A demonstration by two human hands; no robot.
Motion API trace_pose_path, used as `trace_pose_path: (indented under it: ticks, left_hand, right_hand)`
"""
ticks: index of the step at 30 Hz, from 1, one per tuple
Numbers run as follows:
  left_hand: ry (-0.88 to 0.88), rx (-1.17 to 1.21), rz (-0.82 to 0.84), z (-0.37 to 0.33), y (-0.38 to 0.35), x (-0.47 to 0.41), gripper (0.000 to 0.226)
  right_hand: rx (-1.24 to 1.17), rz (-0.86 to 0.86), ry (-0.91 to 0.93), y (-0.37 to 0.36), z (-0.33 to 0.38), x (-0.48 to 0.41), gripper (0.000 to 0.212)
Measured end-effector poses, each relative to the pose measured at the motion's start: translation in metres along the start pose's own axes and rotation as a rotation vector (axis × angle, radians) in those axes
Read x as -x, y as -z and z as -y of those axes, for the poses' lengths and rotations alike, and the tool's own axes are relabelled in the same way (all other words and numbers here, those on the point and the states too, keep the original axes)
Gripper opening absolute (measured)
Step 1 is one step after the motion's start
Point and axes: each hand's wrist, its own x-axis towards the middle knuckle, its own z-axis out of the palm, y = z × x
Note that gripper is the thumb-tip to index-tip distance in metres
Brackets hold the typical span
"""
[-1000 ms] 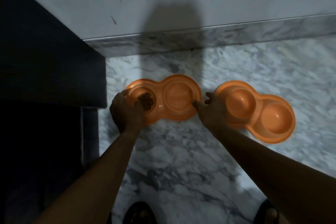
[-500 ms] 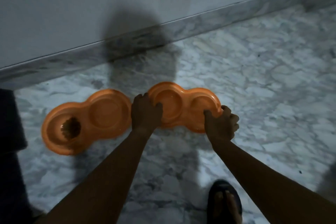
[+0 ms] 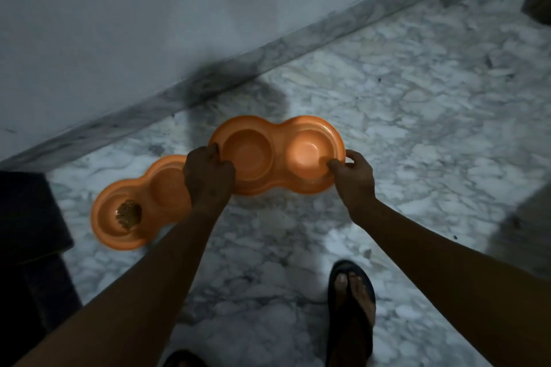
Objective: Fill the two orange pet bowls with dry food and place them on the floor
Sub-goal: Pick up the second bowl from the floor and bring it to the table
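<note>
A black sandal (image 3: 351, 307) stands near on the grey marble floor (image 3: 432, 128). The left hand (image 3: 208, 179) and right hand (image 3: 353, 177) grip the ends of an empty orange plastic double bowl (image 3: 277, 155). Left of it, a second orange double bowl (image 3: 161, 197) holds brown dry food (image 3: 128, 214).

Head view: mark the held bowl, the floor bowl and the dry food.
Held bowl (image 3: 247, 155), head view, left well.
Floor bowl (image 3: 167, 188), head view, empty well.
Dry food (image 3: 128, 213), head view, pile centre.
</note>
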Motion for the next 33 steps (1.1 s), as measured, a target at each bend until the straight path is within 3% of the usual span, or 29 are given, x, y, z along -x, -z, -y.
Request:
trace_pose_path:
  ticks: [2,4,10,16,23,33]
  left_hand:
    - [-0.033,0.032,-0.009,-0.033,0.041,0.023,0.052]
    - [-0.052,0.055,-0.033,-0.072,0.09,0.05,0.061]
    - [-0.069,0.158,-0.076,-0.196,0.264,0.177,0.048]
    - [-0.132,0.275,-0.163,-0.262,0.421,0.322,0.039]
    - [-0.296,0.385,-0.305,-0.236,0.562,0.453,0.045]
    - [-0.115,0.484,-0.563,-0.101,0.759,0.581,0.045]
  right_hand:
    - [-0.023,0.027,0.019,0.022,0.041,0.034,0.042]
    - [-0.049,0.067,0.032,0.05,0.09,0.077,0.041]
    - [-0.119,0.075,0.092,0.158,0.238,0.254,0.044]
    - [-0.153,0.033,0.231,0.244,0.318,0.441,0.043]
    - [-0.194,0.064,0.417,0.277,0.343,0.612,0.04]
    - [-0.193,0.342,0.564,0.185,0.318,0.83,0.048]
